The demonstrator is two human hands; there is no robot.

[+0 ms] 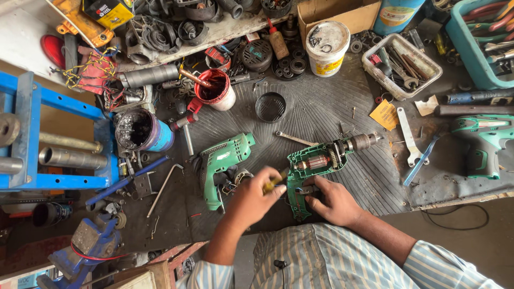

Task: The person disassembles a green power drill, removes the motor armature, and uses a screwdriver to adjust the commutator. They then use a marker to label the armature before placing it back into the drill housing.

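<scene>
Drill [316,163] lies open on the dark mat [321,107], just in front of the person, with its green shell off on one side so the motor and gears show. Right hand [334,202] rests on the handle end, fingers curled down on it to hold it flat. Left hand [250,200] is closed around a small tool with a yellow grip [274,181], whose tip points into the open drill (I cannot see the tip well).

If the tool slips, it could poke the thin copper wires or jab the right hand's fingers, which sit very near. A hard push could also slide the drill, since only one hand pins it.

Just left lies the other green shell [222,163] with loose wires, so the left elbow has little room. Near the table's front edge, small parts could roll off.

Farther out, a spanner [293,139] lies close behind the drill, and a black cap [270,107] sits beyond it. A red pot [214,90] and a purple can [142,130] of dark grease stand to the left; a bump could tip them. Far right there is a tray of tools [401,64] and a second drill [484,144], well apart. The bare mat behind the drill is the best free room.
</scene>
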